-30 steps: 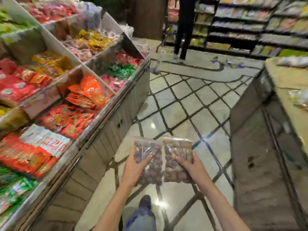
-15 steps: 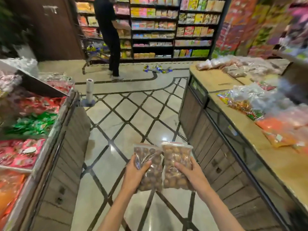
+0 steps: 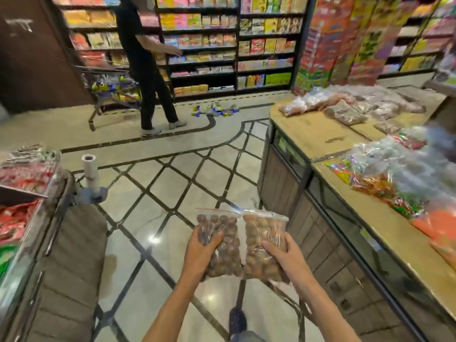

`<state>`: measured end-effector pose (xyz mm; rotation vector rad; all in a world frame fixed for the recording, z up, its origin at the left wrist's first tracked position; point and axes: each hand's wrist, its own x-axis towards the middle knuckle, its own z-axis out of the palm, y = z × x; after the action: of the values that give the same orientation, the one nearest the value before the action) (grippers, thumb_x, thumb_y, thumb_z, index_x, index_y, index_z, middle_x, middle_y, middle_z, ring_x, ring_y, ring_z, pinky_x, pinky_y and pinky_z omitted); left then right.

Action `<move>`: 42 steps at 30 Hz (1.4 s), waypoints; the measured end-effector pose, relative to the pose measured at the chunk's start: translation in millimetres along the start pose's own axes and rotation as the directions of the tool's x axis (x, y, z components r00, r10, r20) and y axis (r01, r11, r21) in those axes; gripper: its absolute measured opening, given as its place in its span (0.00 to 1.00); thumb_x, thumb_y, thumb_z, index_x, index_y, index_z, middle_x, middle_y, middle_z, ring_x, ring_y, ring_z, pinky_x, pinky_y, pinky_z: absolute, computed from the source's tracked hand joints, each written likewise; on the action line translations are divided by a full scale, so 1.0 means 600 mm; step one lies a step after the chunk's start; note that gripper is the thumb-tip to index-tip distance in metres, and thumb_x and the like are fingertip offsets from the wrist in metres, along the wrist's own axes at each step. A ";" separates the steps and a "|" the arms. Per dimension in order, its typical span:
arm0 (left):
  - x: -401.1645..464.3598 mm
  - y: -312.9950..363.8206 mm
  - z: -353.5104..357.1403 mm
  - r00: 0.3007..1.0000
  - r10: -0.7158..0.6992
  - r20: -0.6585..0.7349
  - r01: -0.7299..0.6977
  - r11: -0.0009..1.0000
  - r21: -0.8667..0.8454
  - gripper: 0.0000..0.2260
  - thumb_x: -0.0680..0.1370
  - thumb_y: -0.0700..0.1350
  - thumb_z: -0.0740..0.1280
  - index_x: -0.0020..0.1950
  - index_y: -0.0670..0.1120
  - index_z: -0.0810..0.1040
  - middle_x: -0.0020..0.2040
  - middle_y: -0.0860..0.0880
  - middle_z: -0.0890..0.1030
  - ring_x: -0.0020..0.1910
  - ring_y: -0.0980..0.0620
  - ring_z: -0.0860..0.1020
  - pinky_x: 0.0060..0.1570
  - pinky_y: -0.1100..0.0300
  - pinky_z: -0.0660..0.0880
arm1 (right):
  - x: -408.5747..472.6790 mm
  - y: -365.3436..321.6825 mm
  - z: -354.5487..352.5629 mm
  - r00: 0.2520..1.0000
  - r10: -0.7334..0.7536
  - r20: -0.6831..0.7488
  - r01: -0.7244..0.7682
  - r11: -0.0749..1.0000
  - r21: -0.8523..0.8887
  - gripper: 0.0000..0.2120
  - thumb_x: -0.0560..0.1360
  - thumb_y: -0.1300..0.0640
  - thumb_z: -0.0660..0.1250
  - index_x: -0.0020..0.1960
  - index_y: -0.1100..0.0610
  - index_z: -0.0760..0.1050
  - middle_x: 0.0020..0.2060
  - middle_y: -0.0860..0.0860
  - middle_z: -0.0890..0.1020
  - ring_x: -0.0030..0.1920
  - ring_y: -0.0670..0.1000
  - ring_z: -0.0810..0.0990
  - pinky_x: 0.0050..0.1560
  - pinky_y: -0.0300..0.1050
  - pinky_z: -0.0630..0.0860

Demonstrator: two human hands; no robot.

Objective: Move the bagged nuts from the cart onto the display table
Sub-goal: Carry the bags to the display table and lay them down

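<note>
Two bags of nuts (image 3: 243, 245) stand upright side by side over the floor, one gripped in the left hand (image 3: 201, 253), one in the right hand (image 3: 287, 256). The display table (image 3: 328, 137) lies to the right, nearer the right hand.

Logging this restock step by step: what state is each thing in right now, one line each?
Left hand: grips the darker bag of nuts.
Right hand: grips the lighter bag of nuts.
Darker bag of nuts: sealed, held over the floor.
Lighter bag of nuts: sealed, held beside the darker one.
Display table: partly covered with bagged goods.
Cart: loaded, by the far shelves.
</note>
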<state>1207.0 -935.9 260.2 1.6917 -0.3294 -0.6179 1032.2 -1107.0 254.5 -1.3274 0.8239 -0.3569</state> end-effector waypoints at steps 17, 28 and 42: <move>0.659 0.165 0.100 0.982 0.019 0.187 -0.018 1.000 -0.003 0.23 0.76 0.55 0.76 0.68 0.53 0.76 0.60 0.54 0.84 0.54 0.59 0.84 0.49 0.66 0.81 | 0.598 -0.220 0.021 0.991 -0.015 -0.134 0.007 0.998 -0.059 0.29 0.74 0.45 0.79 0.72 0.48 0.73 0.60 0.50 0.87 0.51 0.49 0.90 0.50 0.48 0.87; 1.081 0.304 0.205 0.841 -0.003 0.541 -0.010 1.000 0.021 0.28 0.73 0.60 0.78 0.70 0.54 0.77 0.61 0.51 0.85 0.57 0.54 0.84 0.52 0.61 0.83 | 0.895 -0.350 0.026 0.907 0.023 -0.421 0.019 0.995 0.095 0.26 0.75 0.45 0.78 0.70 0.46 0.75 0.56 0.46 0.88 0.50 0.46 0.90 0.44 0.40 0.83; 1.419 0.381 0.563 0.631 -0.025 0.775 -0.104 0.988 0.116 0.20 0.75 0.47 0.79 0.65 0.51 0.79 0.57 0.51 0.87 0.54 0.51 0.87 0.54 0.52 0.84 | 1.186 -0.386 -0.169 0.728 0.085 -0.680 0.100 0.968 0.228 0.49 0.64 0.28 0.78 0.79 0.45 0.67 0.72 0.45 0.79 0.66 0.49 0.82 0.71 0.59 0.76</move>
<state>1737.6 -1717.2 257.6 1.4593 -1.0589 -1.3195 1491.9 -1705.9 241.6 -0.9429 1.3428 -0.9729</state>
